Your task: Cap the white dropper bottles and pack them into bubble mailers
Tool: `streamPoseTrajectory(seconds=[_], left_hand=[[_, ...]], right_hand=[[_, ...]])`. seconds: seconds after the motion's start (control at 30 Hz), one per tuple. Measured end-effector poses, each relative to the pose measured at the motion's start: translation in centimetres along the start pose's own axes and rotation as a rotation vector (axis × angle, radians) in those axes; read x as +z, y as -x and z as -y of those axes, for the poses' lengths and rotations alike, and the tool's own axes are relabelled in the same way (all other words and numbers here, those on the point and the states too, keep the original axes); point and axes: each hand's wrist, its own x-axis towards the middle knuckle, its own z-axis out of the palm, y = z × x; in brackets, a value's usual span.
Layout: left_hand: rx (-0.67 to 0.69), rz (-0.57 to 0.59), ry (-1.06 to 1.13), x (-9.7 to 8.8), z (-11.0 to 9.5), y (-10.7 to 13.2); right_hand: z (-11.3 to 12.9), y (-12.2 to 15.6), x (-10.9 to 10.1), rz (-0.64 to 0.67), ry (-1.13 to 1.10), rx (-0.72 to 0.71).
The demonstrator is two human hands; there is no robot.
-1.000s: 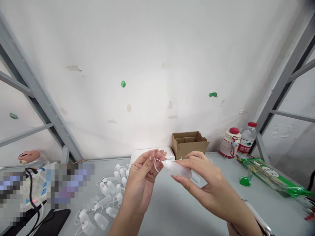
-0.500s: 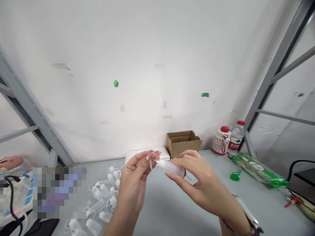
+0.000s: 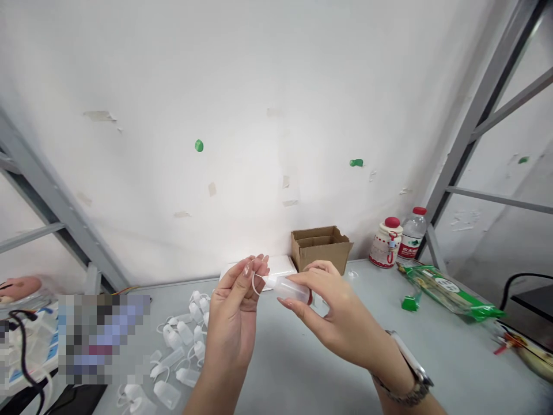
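Hands (image 3: 235, 314) drifted left, pinching bottle (image 3: 290, 289).

translucent matt plastic squeeze bottle (image 3: 290, 287); brown corrugated cardboard box (image 3: 320, 248); glossy green plastic packet (image 3: 449, 291)

A white wall (image 3: 259, 86) fills the view, marked with tape scraps and two green spots (image 3: 199, 145). Below the wall runs a grey table (image 3: 298, 369). Grey frame bars (image 3: 479, 115) slant up right of the wall, and another bar (image 3: 56, 213) slants at its left. A bright patch lies low on the wall.
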Motion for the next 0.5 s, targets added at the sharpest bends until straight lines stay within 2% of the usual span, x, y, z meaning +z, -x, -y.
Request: streamPoseTrajectory(seconds=[0.13,0.33,0.5], left_hand=[[-0.041,-0.061,0.081,0.1,-0.6,-0.1],[-0.205,-0.081,0.153,0.7,-1.1,0.3],[-0.272,-0.101,0.223,0.8,-1.3,0.5]], right_hand=[[0.2,0.3,-0.2,-0.044,-0.004,-0.019],[0.5,0.4,0.0,-0.057,0.002,-0.068],[0.5,0.5,0.1,-0.073,0.019,-0.088]])
